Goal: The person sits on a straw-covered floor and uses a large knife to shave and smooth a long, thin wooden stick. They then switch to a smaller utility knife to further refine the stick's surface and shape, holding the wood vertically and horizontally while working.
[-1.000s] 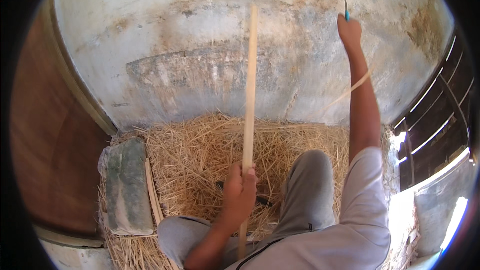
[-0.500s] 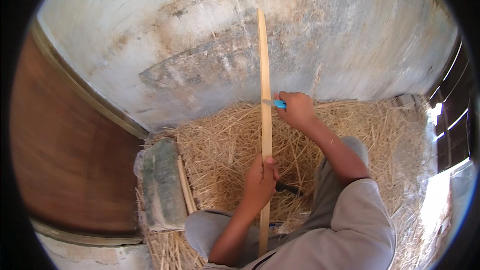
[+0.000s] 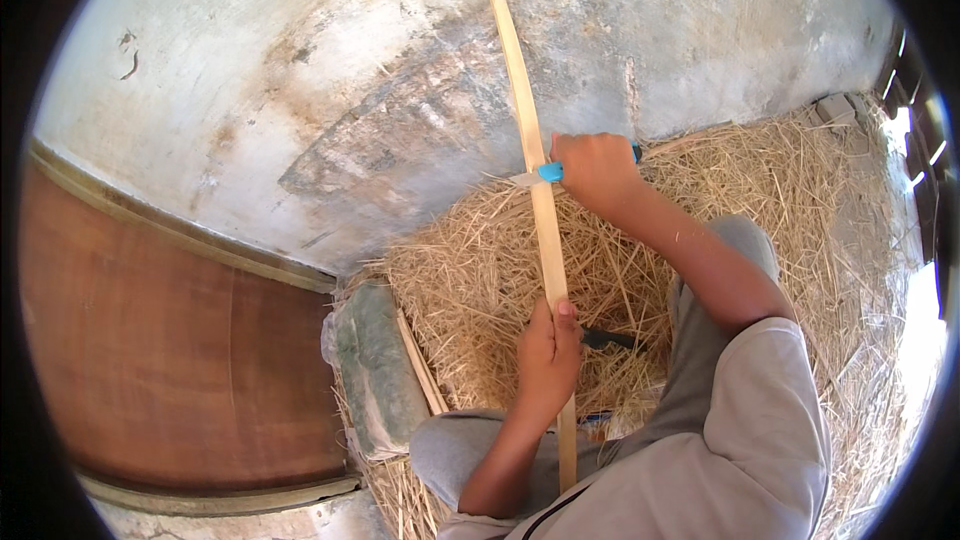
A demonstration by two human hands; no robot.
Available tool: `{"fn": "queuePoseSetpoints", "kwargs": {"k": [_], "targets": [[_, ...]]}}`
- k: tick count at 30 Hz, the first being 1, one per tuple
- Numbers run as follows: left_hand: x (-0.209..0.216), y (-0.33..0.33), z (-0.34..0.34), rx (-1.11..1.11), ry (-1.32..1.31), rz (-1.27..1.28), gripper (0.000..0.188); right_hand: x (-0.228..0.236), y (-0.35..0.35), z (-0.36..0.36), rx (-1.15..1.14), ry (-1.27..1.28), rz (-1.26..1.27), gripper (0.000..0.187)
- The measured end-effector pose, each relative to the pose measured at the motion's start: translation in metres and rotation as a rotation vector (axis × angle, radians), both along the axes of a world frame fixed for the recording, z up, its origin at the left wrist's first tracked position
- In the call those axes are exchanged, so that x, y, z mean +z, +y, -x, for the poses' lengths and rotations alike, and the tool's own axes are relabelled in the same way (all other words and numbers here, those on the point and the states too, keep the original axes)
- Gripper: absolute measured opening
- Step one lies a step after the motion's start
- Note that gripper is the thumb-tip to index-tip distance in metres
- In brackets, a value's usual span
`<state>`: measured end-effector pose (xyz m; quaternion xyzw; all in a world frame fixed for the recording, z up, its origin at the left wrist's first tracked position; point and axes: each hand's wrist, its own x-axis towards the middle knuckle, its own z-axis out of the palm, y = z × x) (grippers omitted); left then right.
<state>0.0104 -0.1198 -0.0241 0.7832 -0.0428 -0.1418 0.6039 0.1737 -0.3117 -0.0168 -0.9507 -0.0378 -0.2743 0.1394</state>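
Observation:
A long pale wooden strip [image 3: 544, 225] slants up from my lap, its far end in front of the wall. My left hand [image 3: 547, 358] is wrapped round its lower part, thumb on top. Above that, my right hand [image 3: 598, 175] grips a knife [image 3: 550, 172] with a blue handle. The short blade lies across the strip, its tip sticking out past the left edge. Most of the handle is hidden in my fist; its dark butt shows at the far side.
Shavings and straw [image 3: 480, 290] cover the ground around my legs. A stained wall [image 3: 400, 90] stands ahead. On the left are a brown panel [image 3: 180, 330], a greenish block [image 3: 378, 370] and thin sticks [image 3: 420, 365]. A dark tool [image 3: 608, 339] lies beyond my left hand.
My view has shifted, so the surroundings appear turned. My right hand with the knife sits slightly higher, and the blade now crosses the strip's full width. The left hand keeps its grip.

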Motion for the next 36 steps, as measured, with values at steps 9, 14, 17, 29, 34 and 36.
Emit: {"fn": "queuePoseSetpoints", "kwargs": {"k": [9, 14, 17, 29, 34, 36], "targets": [[0.007, -0.021, 0.015, -0.066, -0.151, -0.157, 0.037, 0.006, -0.043, -0.025, -0.131, -0.097, -0.042, 0.022], [0.018, -0.028, 0.025, -0.087, -0.189, -0.296, 0.037, 0.012, -0.063, -0.045, -0.236, -0.147, -0.113, 0.031], [0.017, -0.025, 0.027, -0.111, -0.193, -0.219, 0.036, 0.025, -0.068, -0.051, -0.252, -0.018, -0.173, 0.031], [0.021, -0.034, 0.049, -0.208, -0.144, -0.285, 0.026, 0.022, -0.118, -0.075, -0.483, 0.000, -0.326, 0.030], [0.016, -0.029, 0.061, -0.231, -0.102, -0.302, 0.027, 0.001, -0.143, -0.080, -0.515, -0.032, -0.264, 0.025], [0.019, -0.027, 0.064, -0.231, -0.066, -0.317, 0.028, -0.001, -0.149, -0.080, -0.528, -0.035, -0.239, 0.023]]}}
